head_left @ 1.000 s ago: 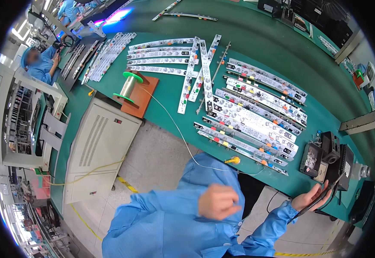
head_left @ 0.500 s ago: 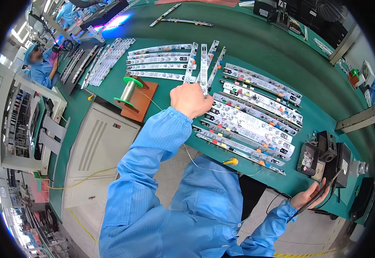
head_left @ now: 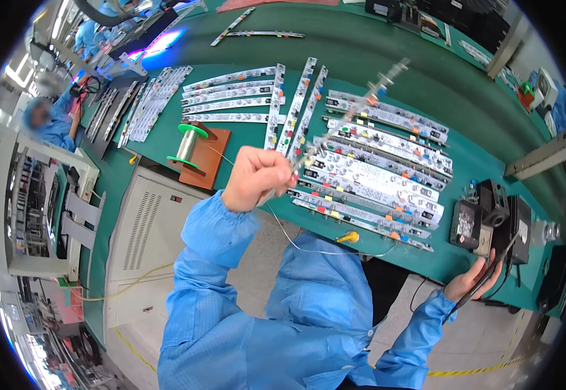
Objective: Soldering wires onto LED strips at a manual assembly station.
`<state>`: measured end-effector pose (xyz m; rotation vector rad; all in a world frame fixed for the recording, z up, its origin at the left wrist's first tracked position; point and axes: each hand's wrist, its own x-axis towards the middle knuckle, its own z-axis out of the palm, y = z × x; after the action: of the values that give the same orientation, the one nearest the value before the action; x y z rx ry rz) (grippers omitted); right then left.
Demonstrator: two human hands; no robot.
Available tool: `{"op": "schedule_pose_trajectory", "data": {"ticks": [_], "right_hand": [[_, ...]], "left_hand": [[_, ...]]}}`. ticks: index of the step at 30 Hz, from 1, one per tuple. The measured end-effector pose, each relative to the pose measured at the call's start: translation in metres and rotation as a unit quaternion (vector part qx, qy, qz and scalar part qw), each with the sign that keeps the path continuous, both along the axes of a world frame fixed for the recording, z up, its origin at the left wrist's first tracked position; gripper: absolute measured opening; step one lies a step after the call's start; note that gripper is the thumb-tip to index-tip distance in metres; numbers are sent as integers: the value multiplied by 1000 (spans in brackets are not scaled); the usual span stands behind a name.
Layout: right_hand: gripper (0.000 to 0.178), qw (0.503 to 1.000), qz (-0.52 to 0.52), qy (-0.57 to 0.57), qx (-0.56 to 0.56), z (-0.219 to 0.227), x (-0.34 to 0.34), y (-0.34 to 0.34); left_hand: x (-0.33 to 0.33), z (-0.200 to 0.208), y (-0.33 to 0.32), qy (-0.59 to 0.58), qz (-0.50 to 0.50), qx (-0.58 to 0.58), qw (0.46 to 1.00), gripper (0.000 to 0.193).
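My left hand (head_left: pixel 257 177) is closed on the near end of a narrow circuit board strip (head_left: pixel 354 112), lifted and slanting up to the right, blurred by motion. Below it lie rows of similar strips (head_left: pixel 374 175) fitted with small coloured parts. Just to its left, a spool of solder wire (head_left: pixel 188 144) with green flanges sits on a brown stand (head_left: pixel 213 156); a thin wire trails from it past my hand. At the bench's right front edge, my right hand (head_left: pixel 470 279) grips what looks like a soldering iron (head_left: pixel 484 281), dark with a cord, its thin tip pointing up.
Dark boxes (head_left: pixel 520 224) and a tray of small parts (head_left: pixel 466 224) stand beside my right hand. More strips (head_left: pixel 231 97) lie farther left on the green bench. A yellow plug (head_left: pixel 348 238) is at the front edge. Another person (head_left: pixel 52 120) sits at far left.
My left hand has picked up a strip from the group of upright ones and drawn it toward me and left, tilting it. My right hand stays near the boxes with the iron.
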<state>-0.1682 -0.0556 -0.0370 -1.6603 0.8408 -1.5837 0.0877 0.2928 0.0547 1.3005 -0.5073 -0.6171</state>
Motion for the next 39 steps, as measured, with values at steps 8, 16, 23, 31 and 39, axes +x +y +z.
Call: {"op": "schedule_pose_trajectory", "data": {"ticks": [8,16,23,31,39], "right_hand": [[41,997,74,-22,-20,9,16,23],[44,969,229,-69,58,26,18,46],[43,963,244,-74,87,10,-3,43],[47,981,166,31,97,-8,-22,53],[51,976,178,112,60,-13,-13,64]], "left_hand": [[-32,-4,-9,71,-189,34,979,23],[-34,-22,-33,48,-376,81,922,16],[-31,-31,-29,176,-352,151,907,24],[-56,-45,-13,161,-84,183,966,32],[-85,-64,-15,40,122,222,967,19]]}}
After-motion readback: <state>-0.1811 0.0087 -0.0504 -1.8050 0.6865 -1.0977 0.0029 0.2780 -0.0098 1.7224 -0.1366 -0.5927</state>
